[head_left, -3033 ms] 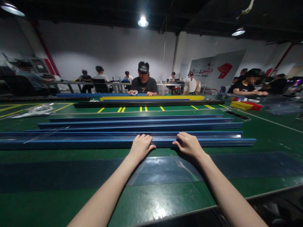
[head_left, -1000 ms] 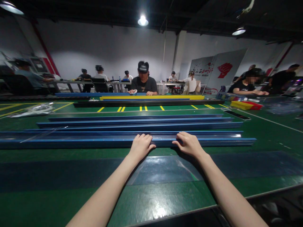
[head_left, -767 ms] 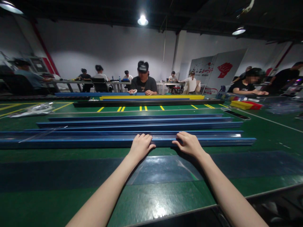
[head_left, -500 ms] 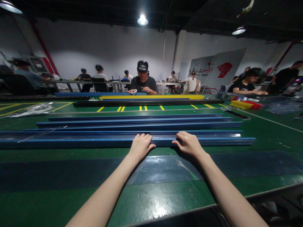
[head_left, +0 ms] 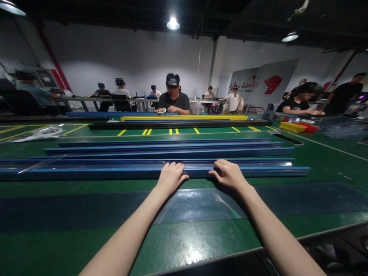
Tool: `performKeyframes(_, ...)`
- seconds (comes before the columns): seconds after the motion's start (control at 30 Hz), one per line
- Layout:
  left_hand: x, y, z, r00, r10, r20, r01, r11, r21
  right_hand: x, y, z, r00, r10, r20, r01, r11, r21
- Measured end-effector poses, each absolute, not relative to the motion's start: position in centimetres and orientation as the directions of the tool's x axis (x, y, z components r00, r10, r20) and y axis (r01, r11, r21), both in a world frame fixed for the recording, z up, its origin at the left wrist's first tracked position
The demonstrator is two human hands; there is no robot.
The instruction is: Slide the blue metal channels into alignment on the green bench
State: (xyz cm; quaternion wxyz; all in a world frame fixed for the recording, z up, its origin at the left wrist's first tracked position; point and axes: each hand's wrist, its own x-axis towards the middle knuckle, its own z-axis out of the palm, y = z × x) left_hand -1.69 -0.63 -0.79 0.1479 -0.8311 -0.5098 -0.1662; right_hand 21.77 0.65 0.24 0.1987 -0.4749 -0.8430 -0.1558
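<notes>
A long blue U-shaped channel (head_left: 100,174) lies crosswise before me on the green table (head_left: 184,237). Near its middle, my left hand (head_left: 171,178) curls its fingers over the near wall, thumb pointing right. My right hand (head_left: 229,174) grips the same wall a little further right, its thumb toward the other hand. A short stretch of channel shows between the two. Clear thin plastic (head_left: 43,164) lies across the channel's left part. Closer to me, a long flat transparent strip (head_left: 198,205) rests on the table beneath my forearms.
More blue channels (head_left: 172,150) lie parallel just behind. Farther back are a black bar (head_left: 184,125), a yellow channel (head_left: 186,118) and a phone-like dark slab (head_left: 287,138). Clear plastic wrap (head_left: 43,133) sits far left; a yellow tray (head_left: 296,127) is far right. A co-worker (head_left: 174,101) sits opposite.
The clear plastic across the channel's left part has shifted slightly to the left. Both my hands keep the same place on the channel.
</notes>
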Motion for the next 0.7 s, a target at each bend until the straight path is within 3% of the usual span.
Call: performKeyframes(0.7,-1.73,-0.66,-0.9,0.425,0.8,0.422,0.898,-0.433,-0.083,21.73,0.67,0.27,-0.47,0.741,0.479,0.866,0.493,0.085)
